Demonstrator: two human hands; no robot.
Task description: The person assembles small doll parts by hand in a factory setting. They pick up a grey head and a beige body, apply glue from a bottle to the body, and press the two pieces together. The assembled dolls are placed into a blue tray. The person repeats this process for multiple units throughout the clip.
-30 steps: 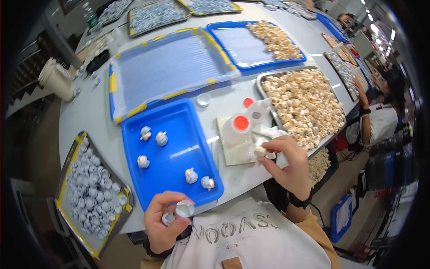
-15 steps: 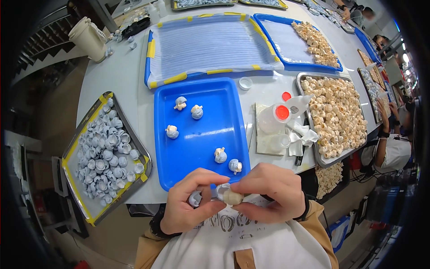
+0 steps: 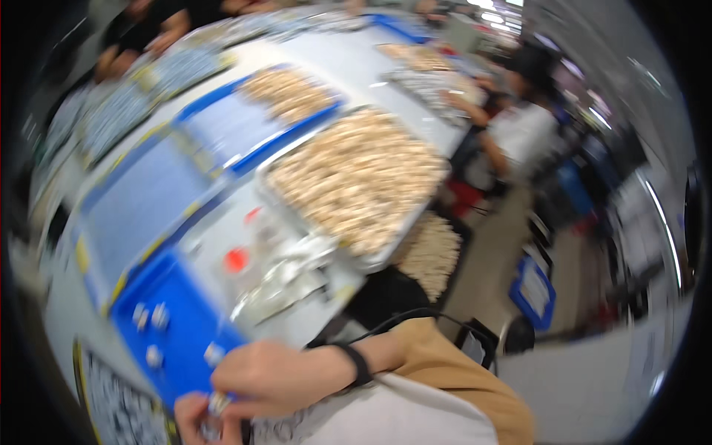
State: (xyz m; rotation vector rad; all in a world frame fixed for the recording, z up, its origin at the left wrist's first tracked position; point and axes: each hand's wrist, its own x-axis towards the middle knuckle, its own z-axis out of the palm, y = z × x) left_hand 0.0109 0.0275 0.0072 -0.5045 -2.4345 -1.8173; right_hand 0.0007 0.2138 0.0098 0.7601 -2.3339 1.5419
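The picture is blurred by a fast head turn. My right hand (image 3: 271, 374) and my left hand (image 3: 194, 415) meet at the lower left, just in front of the blue tray (image 3: 182, 326), pinching a small white and silver piece (image 3: 216, 404) between them. Several small white pieces (image 3: 152, 319) lie on that tray. A metal tray of beige pieces (image 3: 363, 174) sits to the upper right of my hands. A black band circles my right wrist.
A red-capped bottle (image 3: 236, 261) and a white cloth with clear wrappers (image 3: 285, 278) lie beside the blue tray. More blue trays (image 3: 222, 133) line the long table. Another person (image 3: 519, 111) sits at the far right. A blue crate (image 3: 535, 291) stands on the floor.
The view has swung sharply to the right and blurred. My hands stay together on the small piece and now sit at the lower left of the picture.
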